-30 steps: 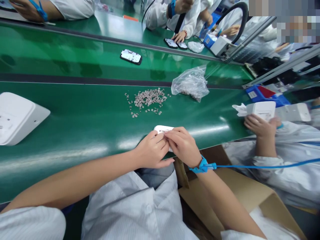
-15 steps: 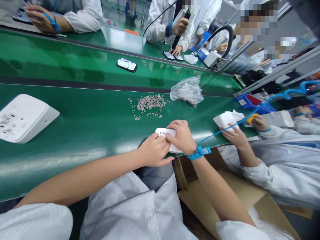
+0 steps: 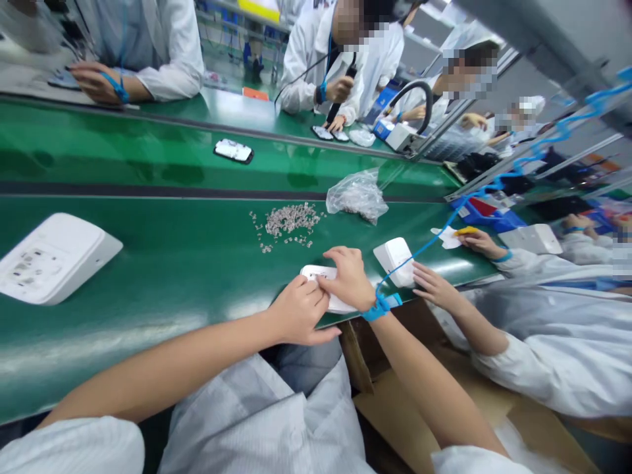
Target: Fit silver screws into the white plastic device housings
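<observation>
A white plastic housing (image 3: 340, 304) lies at the green table's near edge, under both hands. My left hand (image 3: 302, 309) has its fingers bent together at the housing's left part, thumb stretched out; whatever is at its fingertips is hidden. My right hand (image 3: 349, 280), with a blue wrist strap, rests over the housing, its thumb pressing near the left fingertips and its other fingers arched. Beyond the hands is a pile of small metal clips (image 3: 291, 220), beside a clear plastic bag (image 3: 359, 196) with more small parts in it.
A large white housing (image 3: 59, 257) sits at the left. On the right, a co-worker's hand (image 3: 437, 286) touches another white housing (image 3: 395, 260). A blue coiled cord (image 3: 444, 230) crosses to my right wrist. An open cardboard box (image 3: 405, 408) stands below the edge.
The view has tilted, so the table appears lower. The co-worker's white housing now stands closer to my right hand, apart from the white piece. My hands stay on the housing with little change.
</observation>
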Available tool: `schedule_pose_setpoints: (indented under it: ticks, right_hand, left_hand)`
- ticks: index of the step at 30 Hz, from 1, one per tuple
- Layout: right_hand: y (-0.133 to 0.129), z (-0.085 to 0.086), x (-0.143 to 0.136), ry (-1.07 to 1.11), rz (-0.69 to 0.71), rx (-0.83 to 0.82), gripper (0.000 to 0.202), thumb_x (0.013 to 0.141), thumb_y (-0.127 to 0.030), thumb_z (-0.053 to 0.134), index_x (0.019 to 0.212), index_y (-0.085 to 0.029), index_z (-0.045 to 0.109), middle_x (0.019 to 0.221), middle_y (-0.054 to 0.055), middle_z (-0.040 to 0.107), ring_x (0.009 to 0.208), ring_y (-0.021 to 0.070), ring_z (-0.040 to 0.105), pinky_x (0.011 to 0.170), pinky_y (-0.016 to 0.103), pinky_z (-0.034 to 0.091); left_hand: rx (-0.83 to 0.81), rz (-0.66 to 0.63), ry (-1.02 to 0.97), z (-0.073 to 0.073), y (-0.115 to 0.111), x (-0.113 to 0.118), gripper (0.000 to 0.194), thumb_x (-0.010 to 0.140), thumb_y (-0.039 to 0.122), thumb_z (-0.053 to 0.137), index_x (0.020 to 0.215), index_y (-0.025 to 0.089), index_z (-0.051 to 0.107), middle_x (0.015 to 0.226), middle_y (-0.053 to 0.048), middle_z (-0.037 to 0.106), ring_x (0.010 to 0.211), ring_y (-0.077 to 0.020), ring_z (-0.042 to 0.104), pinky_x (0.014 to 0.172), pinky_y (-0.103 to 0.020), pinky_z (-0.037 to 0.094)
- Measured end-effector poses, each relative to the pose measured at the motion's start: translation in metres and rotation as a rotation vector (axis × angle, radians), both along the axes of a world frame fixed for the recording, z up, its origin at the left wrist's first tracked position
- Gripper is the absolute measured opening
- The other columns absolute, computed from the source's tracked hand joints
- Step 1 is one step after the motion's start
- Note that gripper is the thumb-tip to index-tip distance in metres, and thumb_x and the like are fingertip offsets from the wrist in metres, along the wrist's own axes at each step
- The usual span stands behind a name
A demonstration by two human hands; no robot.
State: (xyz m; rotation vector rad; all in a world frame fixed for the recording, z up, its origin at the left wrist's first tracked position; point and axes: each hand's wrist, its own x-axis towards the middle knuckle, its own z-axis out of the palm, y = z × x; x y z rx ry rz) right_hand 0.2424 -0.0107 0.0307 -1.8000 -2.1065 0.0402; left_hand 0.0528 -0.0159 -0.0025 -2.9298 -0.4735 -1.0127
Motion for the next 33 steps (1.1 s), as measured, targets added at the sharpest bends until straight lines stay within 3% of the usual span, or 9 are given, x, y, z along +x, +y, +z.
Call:
schedule_pose_setpoints:
  ticks: [4,9,14,17,22,24,27,29,33]
  right_hand:
    - [0.0,0.003,-0.013,-0.061,-0.06,-0.014,0.043,0.07,-0.027,0.078,0.11,-0.018,0.066,0.114,0.012,0.064,0.107,0.0349,0.049,0.085,0.045,0.047]
    - [0.0,0.009,-0.008,-0.008,-0.012,0.14,0.053,0.077,-0.034,0.078,0.124,-0.018,0.06,0.123,0.013,0.061,0.112,0.0343,0.05,0.089,0.047,0.049]
    - [-0.008,0.001,0.066,-0.016,-0.302,0.483,0.042,0.092,-0.04,0.062,0.123,-0.012,0.058,0.113,0.019,0.062,0.104,0.0364,0.055,0.089,0.054,0.049]
    - [-0.017,-0.019,0.104,-0.162,-0.558,0.623,0.062,0.096,-0.049,0.055,0.138,-0.004,0.047,0.126,0.032,0.052,0.111,0.0459,0.052,0.084,0.062,0.049]
    - [-0.035,-0.036,0.079,-0.33,-0.627,0.238,0.083,0.099,-0.057,0.049,0.151,0.004,0.03,0.142,0.04,0.039,0.104,0.0462,0.058,0.078,0.056,0.053]
    - [-0.043,-0.031,0.045,-0.343,-0.575,0.133,0.083,0.1,-0.057,0.05,0.154,0.001,0.027,0.145,0.037,0.038,0.1,0.0437,0.06,0.077,0.053,0.053]
    - [-0.052,-0.02,-0.008,-0.274,-0.313,0.121,0.081,0.101,-0.056,0.051,0.155,-0.001,0.027,0.142,0.033,0.045,0.104,0.0424,0.06,0.082,0.051,0.054]
    - [-0.054,-0.013,-0.034,-0.175,-0.134,0.147,0.076,0.102,-0.052,0.051,0.154,-0.002,0.029,0.141,0.031,0.047,0.113,0.0422,0.057,0.088,0.051,0.054]
    - [-0.03,0.003,-0.045,0.105,0.114,0.172,0.041,0.106,-0.031,0.042,0.142,-0.01,0.045,0.13,0.019,0.059,0.11,0.0301,0.061,0.089,0.041,0.055]
  left_hand:
    - [-0.034,-0.006,-0.057,0.001,0.002,0.001,0.056,0.086,0.064,0.05,0.099,0.012,0.068,0.089,-0.013,0.071,0.086,-0.0276,0.062,0.076,-0.044,0.044]
    - [0.046,0.052,-0.045,0.008,-0.007,-0.022,0.038,0.086,0.047,0.058,0.108,0.016,0.067,0.098,-0.01,0.074,0.083,-0.0254,0.062,0.077,-0.045,0.046]
    - [0.133,0.24,0.003,0.018,-0.038,-0.11,0.032,0.091,0.033,0.056,0.118,0.018,0.064,0.11,-0.007,0.075,0.087,-0.0248,0.064,0.082,-0.042,0.045]
    - [0.167,0.417,0.063,0.019,-0.045,-0.171,0.029,0.093,0.028,0.057,0.12,0.02,0.063,0.109,-0.006,0.076,0.089,-0.0238,0.065,0.08,-0.038,0.044]
    - [0.146,0.763,0.169,0.015,-0.04,-0.222,0.038,0.096,0.04,0.053,0.125,0.016,0.061,0.101,-0.01,0.075,0.088,-0.027,0.067,0.079,-0.039,0.043]
    - [0.137,0.926,0.188,0.017,-0.033,-0.218,0.046,0.097,0.044,0.05,0.128,0.01,0.059,0.101,-0.016,0.073,0.093,-0.0307,0.067,0.083,-0.042,0.042]
    - [0.164,1.056,0.12,0.024,-0.021,-0.187,0.052,0.096,0.044,0.052,0.132,0.007,0.056,0.107,-0.02,0.071,0.108,-0.0373,0.062,0.09,-0.047,0.04]
    - [0.175,0.849,0.088,0.027,-0.015,-0.152,0.048,0.095,0.04,0.054,0.131,0.009,0.056,0.117,-0.02,0.069,0.115,-0.0362,0.059,0.094,-0.047,0.039]
    - [0.144,0.157,0.194,0.021,-0.008,-0.078,0.046,0.097,0.042,0.05,0.132,0.013,0.057,0.134,-0.015,0.064,0.123,-0.0298,0.056,0.097,-0.042,0.039]
